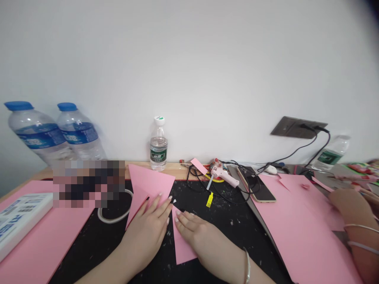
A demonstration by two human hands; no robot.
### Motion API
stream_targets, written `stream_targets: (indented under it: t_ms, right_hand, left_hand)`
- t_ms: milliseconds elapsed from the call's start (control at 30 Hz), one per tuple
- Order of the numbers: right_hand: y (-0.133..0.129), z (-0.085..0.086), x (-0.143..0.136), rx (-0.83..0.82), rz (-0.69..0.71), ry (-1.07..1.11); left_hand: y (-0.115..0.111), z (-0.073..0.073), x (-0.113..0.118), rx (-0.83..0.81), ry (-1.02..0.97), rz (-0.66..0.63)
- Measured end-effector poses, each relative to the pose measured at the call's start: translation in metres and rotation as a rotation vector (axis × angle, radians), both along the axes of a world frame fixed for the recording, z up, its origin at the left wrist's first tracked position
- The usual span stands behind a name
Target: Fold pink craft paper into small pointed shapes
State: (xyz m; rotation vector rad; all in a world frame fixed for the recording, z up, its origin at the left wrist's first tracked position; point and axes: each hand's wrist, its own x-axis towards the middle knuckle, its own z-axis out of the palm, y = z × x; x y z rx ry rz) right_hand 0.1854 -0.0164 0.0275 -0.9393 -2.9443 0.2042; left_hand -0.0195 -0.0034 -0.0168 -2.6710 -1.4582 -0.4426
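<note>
My left hand lies with its fingers stretched out on a pointed piece of pink paper, part of which is folded up beneath the palm. Close beside it, my right hand, wearing a silver bangle, rests flat on a smaller pink paper piece. Much of that piece is covered by the hand. The two papers sit apart, with a narrow strip of black mat between them. A tiny white scrap shows near my fingertips.
Behind are a pink glue gun with black cables, a phone and a small water bottle. On the left are a white box, a pale ring and two large bottles. Another person's arm reaches over a pink sheet.
</note>
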Motion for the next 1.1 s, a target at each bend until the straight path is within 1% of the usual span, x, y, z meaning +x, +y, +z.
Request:
stream_targets:
  t_ms: [233, 367, 533, 767, 1100]
  right_hand:
    - [0.000, 0.001, 0.001, -0.046, -0.015, 0.015]
    - [-0.002, 0.004, 0.001, -0.082, -0.035, 0.015]
    - [-0.002, 0.006, 0.001, -0.096, -0.040, 0.025]
    - [-0.001, 0.003, 0.002, -0.058, -0.009, 0.008]
    - [0.000, 0.001, 0.001, -0.004, -0.006, -0.008]
  left_hand:
    - [-0.001, 0.005, 0.002, 0.035, 0.009, -0.005]
    - [-0.002, 0.011, 0.004, 0.077, -0.059, 0.004]
    - [-0.007, 0.017, 0.010, 0.051, -0.135, -0.016]
    - [-0.011, 0.016, 0.012, -0.050, -0.095, -0.052]
    - [-0.011, 0.016, 0.011, -0.043, -0.056, -0.081]
